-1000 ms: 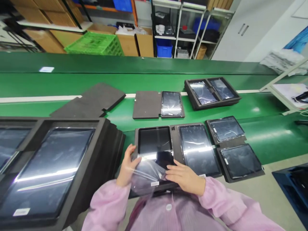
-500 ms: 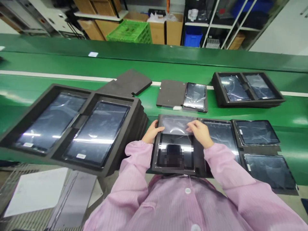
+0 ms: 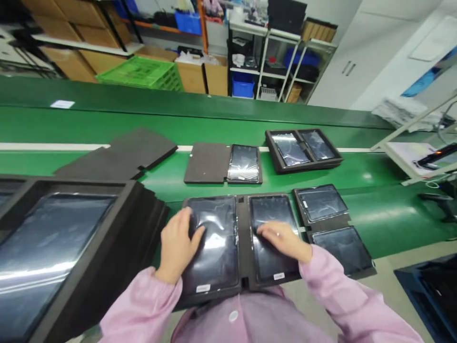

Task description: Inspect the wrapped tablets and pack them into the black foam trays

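Note:
A dark foam tray (image 3: pixel 243 233) in front of me holds two tablet-like screens side by side. Clear, shiny film lies over the left screen (image 3: pixel 217 243), which has a small white label at its bottom. My left hand (image 3: pixel 178 243) rests at that screen's left edge, thumb spread from the fingers. Over the right screen (image 3: pixel 269 259) is my right hand (image 3: pixel 283 239), its fingers bent together with the tips at the glass. Whether something thin is between them is hidden.
A tall stack of foam trays with screens (image 3: pixel 139 228) stands at left. Bare foam sheets (image 3: pixel 143 150), a half-filled foam tray (image 3: pixel 207 164) and stacked trays (image 3: pixel 303 164) lie on the green belt (image 3: pixel 400 214). Another tray with two screens (image 3: pixel 330 224) sits at right.
My view has swung right. The film my right hand lifted at the left screen's top now lies over that screen. My right hand has moved to the right screen; the left hand's fingers have spread.

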Motion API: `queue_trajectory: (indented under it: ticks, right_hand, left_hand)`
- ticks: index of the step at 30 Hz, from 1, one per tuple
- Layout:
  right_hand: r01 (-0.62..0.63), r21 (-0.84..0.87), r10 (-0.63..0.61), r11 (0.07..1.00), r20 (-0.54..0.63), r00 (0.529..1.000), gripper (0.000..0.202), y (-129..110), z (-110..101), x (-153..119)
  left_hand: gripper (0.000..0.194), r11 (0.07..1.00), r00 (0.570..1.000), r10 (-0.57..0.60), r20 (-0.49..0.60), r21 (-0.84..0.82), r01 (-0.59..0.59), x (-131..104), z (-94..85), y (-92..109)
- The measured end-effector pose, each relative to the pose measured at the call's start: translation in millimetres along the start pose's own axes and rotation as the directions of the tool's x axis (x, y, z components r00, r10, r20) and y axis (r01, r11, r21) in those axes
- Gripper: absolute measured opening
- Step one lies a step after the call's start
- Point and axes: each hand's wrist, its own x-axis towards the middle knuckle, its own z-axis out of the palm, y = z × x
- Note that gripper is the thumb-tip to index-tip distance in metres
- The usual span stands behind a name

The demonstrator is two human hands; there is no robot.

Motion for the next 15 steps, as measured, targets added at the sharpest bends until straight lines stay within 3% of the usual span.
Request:
queue_trajectory:
  ticks: [1,2,4,5,6,7,10,13,15]
  right_hand:
    - [-0.134,-0.056,0.121,0.989,-0.191,0.974,0.024,20,-16,9]
    - [-0.205,-0.078,0.175,0.976,-0.288,0.941,0.026,41,-31,19]
    - [-0.266,-0.088,0.221,0.960,-0.347,0.911,0.024,81,-54,37]
    - [-0.274,-0.084,0.231,0.958,-0.341,0.911,0.021,97,-60,45]
    - [-0.274,-0.078,0.235,0.959,-0.329,0.915,0.017,111,-63,50]
    - [-0.268,-0.070,0.233,0.961,-0.321,0.918,0.014,121,-63,53]
    - [-0.213,-0.050,0.186,0.976,-0.327,0.926,0.009,129,-56,50]
    - [-0.128,-0.025,0.114,0.992,-0.302,0.946,0.012,107,-53,29]
    - [-0.045,0.025,0.049,0.999,-0.196,0.979,0.013,81,-57,4]
  left_hand:
    - [0.051,0.988,0.983,0.152,0.103,-0.033,-0.149,-8,7.6,18]
    - [0.042,0.958,0.932,0.284,0.226,-0.092,-0.270,-17,16.9,36]
    - [0.037,0.884,0.747,0.467,0.473,-0.238,-0.402,-33,37.7,71]
    - [0.038,0.865,0.674,0.501,0.542,-0.298,-0.403,-39,47.9,85]
    - [0.040,0.860,0.633,0.511,0.582,-0.342,-0.379,-44,56.9,95]
    - [0.042,0.866,0.628,0.499,0.597,-0.368,-0.338,-47,64.4,102]
    - [0.041,0.908,0.718,0.385,0.580,-0.379,-0.180,-48,77.1,106]
    - [0.053,0.920,0.799,0.199,0.568,-0.388,0.047,-45,80.3,103]
    - [0.072,0.883,0.825,0.023,0.564,-0.398,0.248,-43,80.2,102]
